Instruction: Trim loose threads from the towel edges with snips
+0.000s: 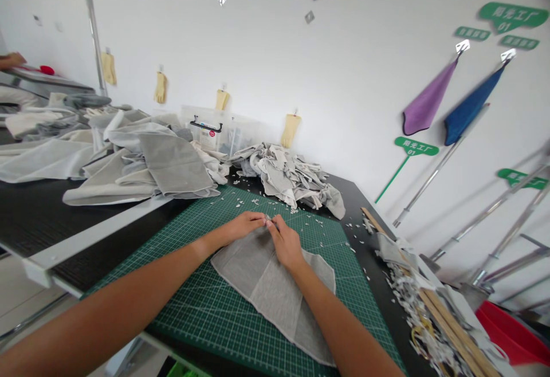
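A grey cloth (pixel 275 291) with a stitched edge lies partly on the green cutting mat (pixel 180 297), its far edge lifted. My left hand (pixel 249 223) pinches that far edge from the left. From the right, my right hand (pixel 284 239) is closed on the same edge, thumb and fingers almost touching the left fingertips. Something small and greyish shows between the fingertips, too small to make out. Small white scraps are scattered on the mat beyond my hands.
A heap of grey and white cloths (pixel 172 162) covers the table on the left. Another crumpled pile (pixel 287 173) stands behind the mat. Wooden strips (pixel 455 331) and scraps lie along the right edge. A clear plastic bin (pixel 240 130) is by the wall. Another person's hand (pixel 15 60) shows far left.
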Demonstrator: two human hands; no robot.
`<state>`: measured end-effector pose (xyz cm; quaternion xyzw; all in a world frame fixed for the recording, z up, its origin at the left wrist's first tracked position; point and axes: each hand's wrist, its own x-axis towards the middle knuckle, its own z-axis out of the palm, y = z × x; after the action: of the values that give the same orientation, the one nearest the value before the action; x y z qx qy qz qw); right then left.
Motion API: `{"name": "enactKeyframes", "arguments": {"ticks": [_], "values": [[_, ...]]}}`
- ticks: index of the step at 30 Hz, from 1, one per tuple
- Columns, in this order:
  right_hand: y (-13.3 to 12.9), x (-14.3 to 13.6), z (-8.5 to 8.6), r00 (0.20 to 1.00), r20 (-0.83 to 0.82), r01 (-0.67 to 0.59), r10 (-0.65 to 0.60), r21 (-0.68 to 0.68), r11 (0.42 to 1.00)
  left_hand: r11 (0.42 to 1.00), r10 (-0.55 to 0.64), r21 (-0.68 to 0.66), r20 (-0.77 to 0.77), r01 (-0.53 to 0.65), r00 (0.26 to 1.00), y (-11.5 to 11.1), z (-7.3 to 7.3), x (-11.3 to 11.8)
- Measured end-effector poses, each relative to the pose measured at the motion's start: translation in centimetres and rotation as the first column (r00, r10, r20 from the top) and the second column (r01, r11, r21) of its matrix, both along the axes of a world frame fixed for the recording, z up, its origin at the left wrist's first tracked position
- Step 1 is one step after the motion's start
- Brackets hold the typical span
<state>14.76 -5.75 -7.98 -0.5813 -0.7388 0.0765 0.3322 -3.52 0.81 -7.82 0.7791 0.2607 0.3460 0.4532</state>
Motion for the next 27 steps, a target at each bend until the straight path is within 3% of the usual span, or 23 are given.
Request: {"name": "enactKeyframes", "arguments": {"ticks": [18, 27], "values": [[0.1, 0.0, 0.0, 0.997, -0.074, -0.04, 0.039, -0.013, 0.999, 1.0, -0.018, 0.018, 0.007, 0.017, 1.0, 1.0, -1.2, 0.1], [0.1, -0.1, 0.0, 0.99, -0.128, -0.061, 0.064, 0.023, 0.998, 1.0, 0.008, 0.022, 0.0, -0.008, 1.0, 0.4, -0.6, 0.0]]}}
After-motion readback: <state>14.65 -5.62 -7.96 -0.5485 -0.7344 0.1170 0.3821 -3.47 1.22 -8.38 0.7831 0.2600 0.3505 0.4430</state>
